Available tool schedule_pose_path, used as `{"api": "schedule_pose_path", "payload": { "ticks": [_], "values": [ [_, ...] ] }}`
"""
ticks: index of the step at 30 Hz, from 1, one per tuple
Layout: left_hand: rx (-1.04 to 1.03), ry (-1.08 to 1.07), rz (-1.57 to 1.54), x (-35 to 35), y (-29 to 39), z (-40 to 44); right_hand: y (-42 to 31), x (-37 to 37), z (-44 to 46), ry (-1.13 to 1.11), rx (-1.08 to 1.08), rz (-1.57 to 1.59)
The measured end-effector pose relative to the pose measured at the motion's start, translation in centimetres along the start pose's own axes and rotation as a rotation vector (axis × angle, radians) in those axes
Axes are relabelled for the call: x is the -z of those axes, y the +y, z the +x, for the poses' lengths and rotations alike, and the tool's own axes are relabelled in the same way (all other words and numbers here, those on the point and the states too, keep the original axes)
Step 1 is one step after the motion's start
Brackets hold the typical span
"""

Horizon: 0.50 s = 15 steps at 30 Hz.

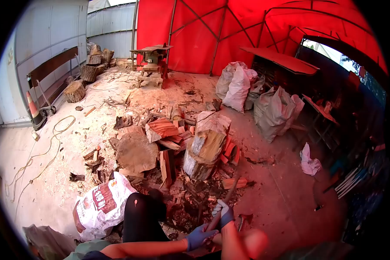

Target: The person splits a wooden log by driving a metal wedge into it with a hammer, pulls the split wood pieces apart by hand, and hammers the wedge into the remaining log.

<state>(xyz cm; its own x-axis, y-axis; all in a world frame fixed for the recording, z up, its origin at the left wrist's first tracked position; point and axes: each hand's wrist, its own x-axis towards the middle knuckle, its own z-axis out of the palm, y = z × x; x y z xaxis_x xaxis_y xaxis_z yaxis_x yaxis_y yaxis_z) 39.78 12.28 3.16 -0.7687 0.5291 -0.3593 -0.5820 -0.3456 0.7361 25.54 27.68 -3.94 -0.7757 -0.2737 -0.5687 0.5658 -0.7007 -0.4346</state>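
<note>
Both my hands wear blue-grey gloves and are closed around a long wooden handle (232, 190) that slants up and away to the right. My left hand (201, 237) grips its near end, low in front of me. Farther along, my right hand (223, 212) holds it. A dark, blade-like piece (245, 219) shows just right of my right hand; whether it joins the handle I cannot tell. Ahead stands a thick upright log block (203, 147), with a split log piece (161, 129) and a large round log (137, 151) to its left.
A printed white sack (104, 206) lies beside my left knee. Split wood and bark litter the ground. Filled sacks (275, 110) stand at right, near a red-topped table (286, 60). A cord (52, 143) loops at left. A bench machine (151, 56) stands at the back.
</note>
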Motion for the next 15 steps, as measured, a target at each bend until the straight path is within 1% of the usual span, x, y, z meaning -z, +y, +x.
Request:
{"api": "schedule_pose_path", "payload": {
  "ticks": [1, 3, 4, 5, 6, 7, 8, 9, 11, 12, 13, 15],
  "values": [
    [-0.009, 0.003, -0.004, 0.0, -0.4, -1.7, 0.8, -2.1, -1.9, 0.03, 0.093, -0.077],
    [-0.115, -0.047, -0.071, -0.2, -0.9, -4.7, 1.9, -4.0, -4.0, 0.018, 0.246, -0.234],
    [-0.133, -0.096, -0.06, -0.1, -0.7, -6.0, 1.9, -5.8, -5.9, -0.002, 0.277, -0.308],
    [-0.143, -0.098, -0.052, 0.6, -1.0, -5.8, 1.7, -7.7, -7.6, -0.022, 0.313, -0.378],
    [-0.142, -0.162, -0.002, 1.6, -1.9, -5.1, 1.5, -9.3, -8.3, -0.024, 0.318, -0.379],
    [-0.142, -0.227, 0.046, 2.5, -2.6, -4.2, 1.1, -10.9, -8.6, 0.011, 0.321, -0.31],
    [-0.165, -0.201, 0.122, 3.1, -2.3, -3.1, 0.3, -12.7, -8.5, 0.039, 0.327, -0.243],
    [-0.172, -0.205, 0.123, 3.8, -1.8, -1.6, -0.8, -14.1, -7.7, 0.053, 0.339, -0.313],
    [-0.129, 0.024, 0.083, 3.9, -1.1, 0.6, -2.2, -15.4, -5.0, -0.061, 0.337, -0.417],
    [-0.094, 0.162, 0.209, 3.8, -0.3, 1.4, -2.4, -16.1, -3.6, -0.075, 0.326, -0.444],
    [-0.088, 0.159, 0.199, 3.5, -0.3, 2.1, -2.1, -16.8, -2.7, -0.084, 0.315, -0.466],
    [-0.339, 0.334, 0.161, 3.6, -0.1, 3.5, -1.3, -17.4, -0.7, 0.0, 0.344, -0.552]
  ]
}}
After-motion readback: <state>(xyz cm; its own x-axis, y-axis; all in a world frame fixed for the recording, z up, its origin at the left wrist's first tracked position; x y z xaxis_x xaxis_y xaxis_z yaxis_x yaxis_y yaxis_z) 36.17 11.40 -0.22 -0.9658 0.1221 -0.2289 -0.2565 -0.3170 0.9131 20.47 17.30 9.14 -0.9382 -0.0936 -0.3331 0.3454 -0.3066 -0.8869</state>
